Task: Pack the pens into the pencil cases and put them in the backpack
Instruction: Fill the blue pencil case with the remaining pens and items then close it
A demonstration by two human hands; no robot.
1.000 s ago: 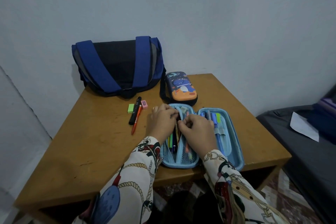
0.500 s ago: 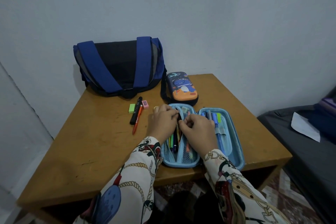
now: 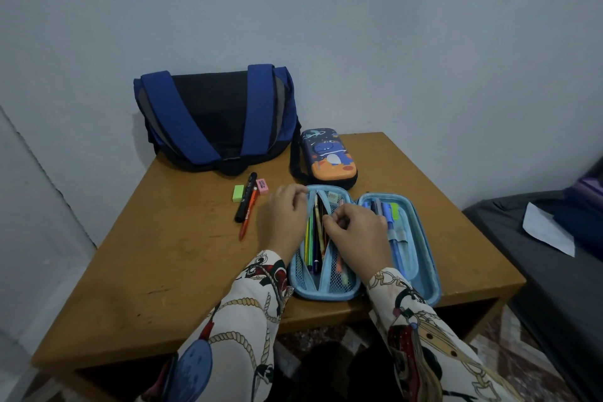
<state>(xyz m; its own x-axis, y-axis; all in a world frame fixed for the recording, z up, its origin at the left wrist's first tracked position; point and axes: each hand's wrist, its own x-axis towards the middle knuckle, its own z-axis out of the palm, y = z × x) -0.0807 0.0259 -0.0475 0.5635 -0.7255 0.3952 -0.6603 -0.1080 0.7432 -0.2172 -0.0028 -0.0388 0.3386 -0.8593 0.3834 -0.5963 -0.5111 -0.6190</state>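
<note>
A light blue pencil case (image 3: 421, 284) lies open on the wooden table (image 3: 163, 271), with pens in both halves. My left hand (image 3: 280, 222) holds the left edge of its mesh pocket. My right hand (image 3: 355, 232) pinches the pocket's right flap, so the pocket gapes and shows several pens (image 3: 315, 238). A black marker (image 3: 245, 197) and an orange pen (image 3: 247, 219) lie loose on the table to the left. A closed dinosaur-print pencil case (image 3: 329, 157) sits behind. The blue and black backpack (image 3: 212, 114) stands at the back against the wall.
A green eraser (image 3: 238, 193) and a pink eraser (image 3: 262, 187) lie beside the loose pens. A dark couch (image 3: 538, 271) with a white paper (image 3: 548, 232) stands to the right of the table. The wall is close behind the backpack.
My hands have drawn apart, pulling the mesh pocket wider open. The pens inside show more clearly now.
</note>
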